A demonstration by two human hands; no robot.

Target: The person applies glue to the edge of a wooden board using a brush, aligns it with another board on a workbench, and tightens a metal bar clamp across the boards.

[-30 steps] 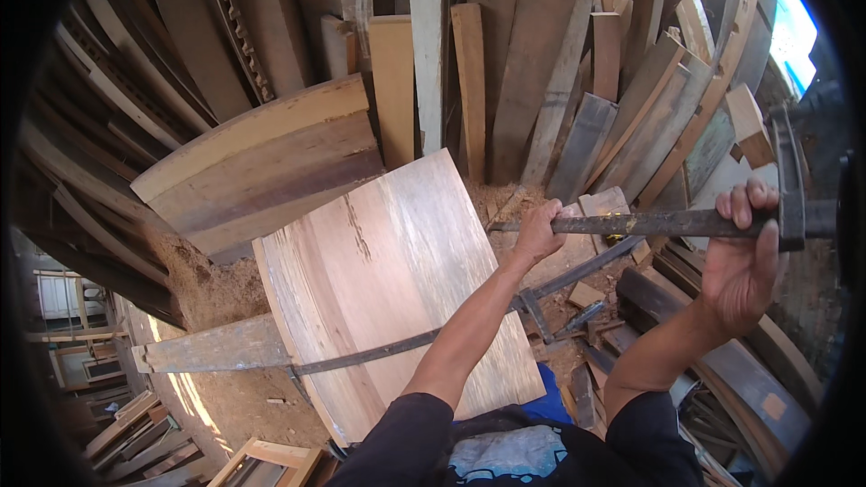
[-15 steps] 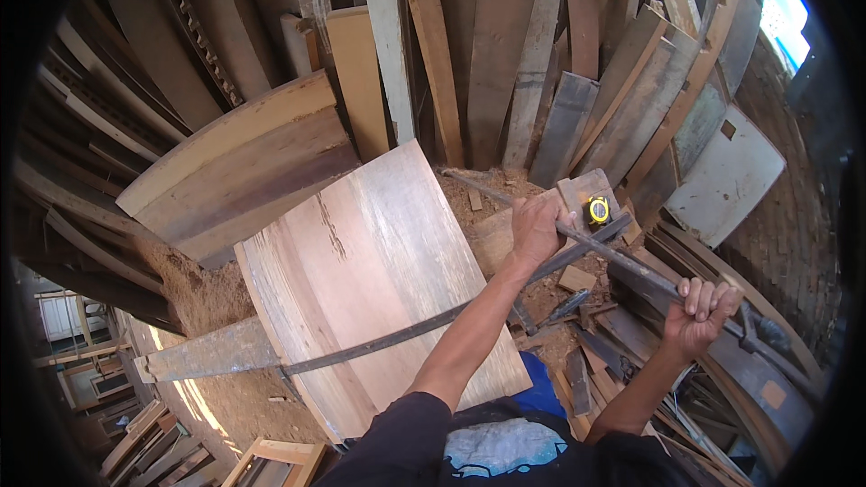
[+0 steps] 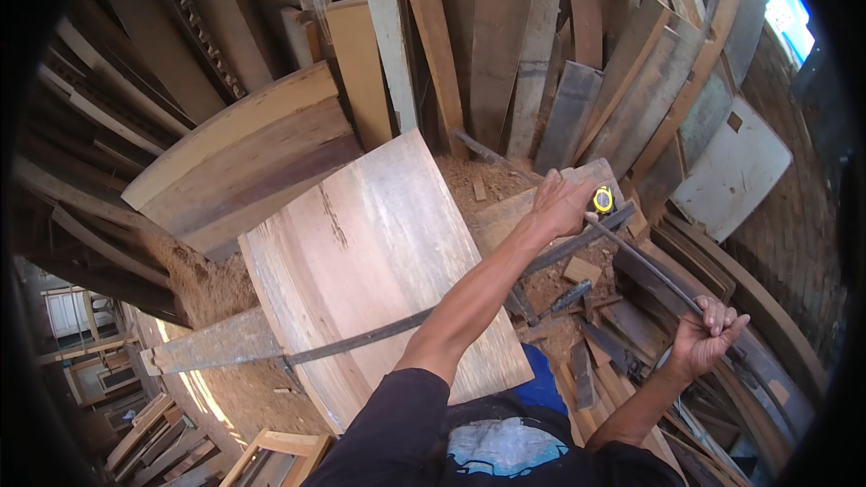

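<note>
My left hand (image 3: 561,203) is closed around a long metal clamp bar (image 3: 649,261), near the yellow and black tape measure (image 3: 603,200). Farther right, my right hand (image 3: 708,335) grips the same bar toward its lower end, with the fingers partly curled. The bar's far end sticks out past my left hand toward the leaning boards. Under my left forearm lies a wide pale wooden panel (image 3: 361,243) of several joined boards. Another dark metal clamp (image 3: 365,349) runs across that panel, and my forearm hides part of it.
Many planks (image 3: 505,45) lean upright along the back. A second joined panel (image 3: 253,153) stands at the left. A dark-handled tool (image 3: 571,296), wood offcuts (image 3: 582,271) and sawdust lie right of the pale panel. A wooden frame (image 3: 280,453) is at the lower left.
The bar has turned in my hands and now shows a thinner edge. My left hand has shifted slightly right and up; my right hand has dropped a little and its fingers have loosened.
</note>
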